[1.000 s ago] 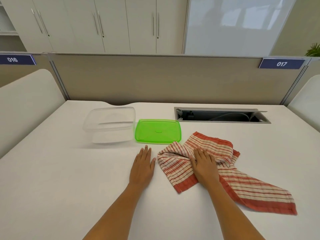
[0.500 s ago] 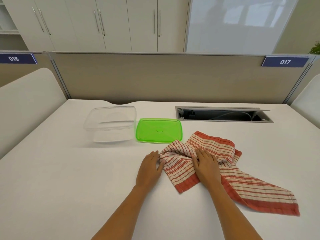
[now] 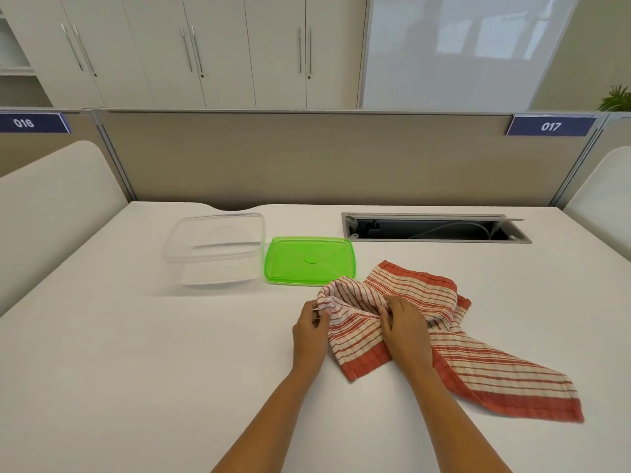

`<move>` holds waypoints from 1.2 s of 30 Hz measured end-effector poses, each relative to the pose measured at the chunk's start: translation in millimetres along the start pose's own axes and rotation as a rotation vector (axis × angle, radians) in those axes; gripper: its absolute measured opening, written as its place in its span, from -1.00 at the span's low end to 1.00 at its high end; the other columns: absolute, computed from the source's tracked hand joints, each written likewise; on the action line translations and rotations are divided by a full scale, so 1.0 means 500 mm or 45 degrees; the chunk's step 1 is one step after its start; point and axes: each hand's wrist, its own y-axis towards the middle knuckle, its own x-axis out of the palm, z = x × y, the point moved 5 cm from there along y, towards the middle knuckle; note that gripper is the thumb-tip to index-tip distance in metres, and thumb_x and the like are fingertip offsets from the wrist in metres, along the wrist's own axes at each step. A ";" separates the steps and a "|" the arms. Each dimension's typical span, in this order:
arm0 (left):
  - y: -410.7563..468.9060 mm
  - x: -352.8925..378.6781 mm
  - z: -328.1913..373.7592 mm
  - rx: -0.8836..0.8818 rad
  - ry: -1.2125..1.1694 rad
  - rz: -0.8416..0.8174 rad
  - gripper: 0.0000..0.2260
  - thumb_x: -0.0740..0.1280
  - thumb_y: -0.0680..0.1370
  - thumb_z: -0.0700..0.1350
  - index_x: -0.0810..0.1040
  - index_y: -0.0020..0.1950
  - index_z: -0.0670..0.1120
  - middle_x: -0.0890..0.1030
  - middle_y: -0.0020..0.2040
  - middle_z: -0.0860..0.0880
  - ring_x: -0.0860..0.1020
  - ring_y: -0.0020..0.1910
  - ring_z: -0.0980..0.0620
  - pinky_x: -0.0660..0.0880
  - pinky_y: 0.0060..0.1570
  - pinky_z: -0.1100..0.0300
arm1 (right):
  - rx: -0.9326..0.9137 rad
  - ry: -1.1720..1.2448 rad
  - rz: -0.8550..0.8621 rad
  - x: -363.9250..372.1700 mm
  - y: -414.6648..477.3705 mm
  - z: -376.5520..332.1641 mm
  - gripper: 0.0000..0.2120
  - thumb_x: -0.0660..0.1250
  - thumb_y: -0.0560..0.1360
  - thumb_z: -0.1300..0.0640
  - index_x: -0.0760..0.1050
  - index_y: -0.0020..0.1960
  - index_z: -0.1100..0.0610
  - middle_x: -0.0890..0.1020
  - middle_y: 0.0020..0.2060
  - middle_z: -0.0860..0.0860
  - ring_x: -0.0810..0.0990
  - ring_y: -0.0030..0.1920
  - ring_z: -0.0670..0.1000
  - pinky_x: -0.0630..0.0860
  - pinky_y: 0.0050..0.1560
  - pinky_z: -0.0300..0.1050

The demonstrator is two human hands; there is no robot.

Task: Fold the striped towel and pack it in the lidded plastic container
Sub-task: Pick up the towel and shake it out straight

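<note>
A red-and-cream striped towel (image 3: 478,363) lies crumpled on the white desk, its long end trailing to the near right. My left hand (image 3: 309,331) pinches the towel's left corner, lifting it slightly. My right hand (image 3: 404,331) grips a bunched fold in the towel's middle. The clear plastic container (image 3: 213,249) stands open at the far left, with nothing inside. Its green lid (image 3: 309,261) lies flat beside it on the right, and the towel's raised corner touches the lid's near right edge.
An open cable tray (image 3: 433,228) is set into the desk at the far right. A beige partition (image 3: 324,158) runs along the desk's back edge. White side panels rise at both ends of the desk (image 3: 136,370).
My left hand slid right from flat on the desk and took hold of the towel's left corner. My right hand went from pressing flat to gripping a fold.
</note>
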 end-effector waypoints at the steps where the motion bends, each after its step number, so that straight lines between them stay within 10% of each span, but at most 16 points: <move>1: 0.001 0.001 0.005 -0.010 -0.019 0.014 -0.86 0.25 0.57 -0.17 0.51 0.09 -0.16 0.58 -0.18 -0.06 0.54 -0.19 0.01 0.44 -0.28 0.39 | -0.012 0.013 0.014 -0.001 0.001 0.001 -0.66 0.03 0.55 -0.02 0.45 0.15 0.12 0.60 0.03 0.05 0.53 0.06 0.07 0.49 0.10 -0.02; 11: 0.027 0.014 0.190 0.288 -0.014 -0.091 -0.77 0.12 0.62 -0.14 0.48 0.21 -0.13 0.58 0.08 -0.05 0.51 0.06 0.02 0.39 0.04 0.26 | 0.028 0.664 0.155 -0.115 0.045 -0.054 -0.62 0.16 0.56 -0.05 0.31 0.35 -0.02 0.42 0.34 0.03 0.36 0.33 0.01 0.32 0.35 0.00; 20: -0.016 -0.008 0.412 0.647 0.215 -0.780 -0.83 0.21 0.59 -0.07 0.53 0.05 0.18 0.61 -0.09 0.22 0.59 -0.09 0.28 0.52 0.02 0.30 | -0.420 1.045 -0.275 -0.337 0.089 -0.211 -0.61 0.23 0.51 -0.07 0.31 0.32 -0.21 0.51 0.21 -0.23 0.48 0.22 -0.23 0.47 0.18 -0.28; 30: 0.014 -0.128 0.497 0.745 0.659 -0.586 -0.86 0.45 0.39 0.04 0.61 -0.08 0.08 0.58 -0.27 0.20 0.54 -0.27 0.24 0.46 -0.23 0.35 | -0.393 0.766 -0.118 -0.413 0.118 -0.177 -0.86 0.35 0.35 -0.12 0.50 -0.24 -0.07 0.56 -0.28 -0.06 0.54 -0.25 -0.08 0.48 -0.24 -0.25; 36: 0.040 -0.216 0.525 0.824 0.635 -0.314 -0.72 0.46 0.26 0.11 0.58 -0.27 -0.08 0.51 -0.31 0.03 0.46 -0.32 0.07 0.40 -0.30 0.21 | -0.431 0.619 -0.041 -0.440 0.125 -0.158 -0.60 0.30 0.24 -0.26 0.50 -0.30 0.09 0.49 -0.33 0.05 0.45 -0.30 0.00 0.44 -0.26 -0.21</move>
